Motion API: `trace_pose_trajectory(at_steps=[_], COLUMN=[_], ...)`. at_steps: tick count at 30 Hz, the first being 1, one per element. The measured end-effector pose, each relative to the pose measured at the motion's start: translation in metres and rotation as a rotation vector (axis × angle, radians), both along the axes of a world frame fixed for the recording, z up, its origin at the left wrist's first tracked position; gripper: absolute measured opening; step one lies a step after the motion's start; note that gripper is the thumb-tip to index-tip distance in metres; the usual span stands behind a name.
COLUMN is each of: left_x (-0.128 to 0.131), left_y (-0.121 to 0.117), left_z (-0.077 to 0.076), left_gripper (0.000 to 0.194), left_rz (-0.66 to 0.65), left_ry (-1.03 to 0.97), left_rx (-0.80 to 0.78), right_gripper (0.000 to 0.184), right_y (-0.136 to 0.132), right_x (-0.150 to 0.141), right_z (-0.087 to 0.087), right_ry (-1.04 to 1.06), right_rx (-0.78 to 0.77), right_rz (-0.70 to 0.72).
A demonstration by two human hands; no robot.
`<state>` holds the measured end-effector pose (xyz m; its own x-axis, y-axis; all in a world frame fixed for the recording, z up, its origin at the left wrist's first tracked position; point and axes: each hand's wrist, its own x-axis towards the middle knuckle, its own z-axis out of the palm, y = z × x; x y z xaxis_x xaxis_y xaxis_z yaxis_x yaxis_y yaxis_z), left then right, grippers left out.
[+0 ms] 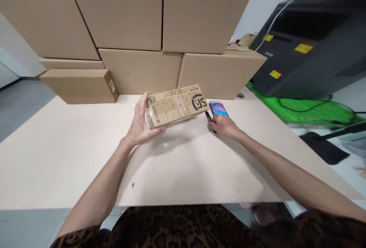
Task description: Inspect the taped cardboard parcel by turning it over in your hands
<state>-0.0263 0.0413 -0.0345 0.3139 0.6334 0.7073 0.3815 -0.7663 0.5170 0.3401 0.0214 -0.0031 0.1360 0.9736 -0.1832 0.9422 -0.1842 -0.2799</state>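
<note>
My left hand [141,122] grips the left end of a small brown cardboard box [171,107] printed with SF Express lettering. That box is tilted above the table, its right end higher, with clear tape across its middle. To its right, my right hand [224,125] closes its fingers around a slim black object [209,116], which looks like a marker or a cutter; its lower part is under the fingers. A phone [219,108] with a lit blue and pink screen lies on the table just behind my right hand.
Large cardboard boxes [137,70] stand stacked along the table's back edge. A flatter box [77,86] sits at the back left. Right of the pale table [183,171] are a green surface [291,110], a cable and a big dark machine [309,49] with yellow labels.
</note>
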Motion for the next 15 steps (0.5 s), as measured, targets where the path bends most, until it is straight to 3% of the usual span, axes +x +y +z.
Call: trace_pose_trajectory(at_steps=[2, 4, 7, 9, 12, 15], left_x=[0.004, 0.009, 0.016, 0.017, 0.015, 0.013], left_y=[-0.002, -0.005, -0.012, -0.017, -0.021, -0.019], left_z=[-0.001, -0.002, 0.001, 0.005, 0.013, 0.014], left_gripper=[0.133, 0.129, 0.122, 0.111, 0.088, 0.087], left_rz=[0.016, 0.034, -0.001, -0.068, -0.146, -0.194], left_ry=[-0.028, -0.104, -0.304, -0.441, -0.581, -0.638], left_rx=[0.005, -0.018, -0.148, -0.288, -0.487, -0.608], right_gripper=[0.022, 0.037, 0.065, 0.076, 0.083, 0.080], right_y=[0.004, 0.001, -0.007, -0.013, -0.020, -0.026], right_x=[0.002, -0.004, -0.021, -0.036, -0.058, -0.072], right_z=[0.003, 0.005, 0.006, 0.006, 0.002, -0.005], right_ry=[0.045, 0.218, 0.861, 1.233, 1.480, 1.607], right_rx=[0.058, 0.119, 0.143, 0.064, 0.004, 0.034], right_rz=[0.012, 0.094, 0.302, 0.376, 0.349, 0.188])
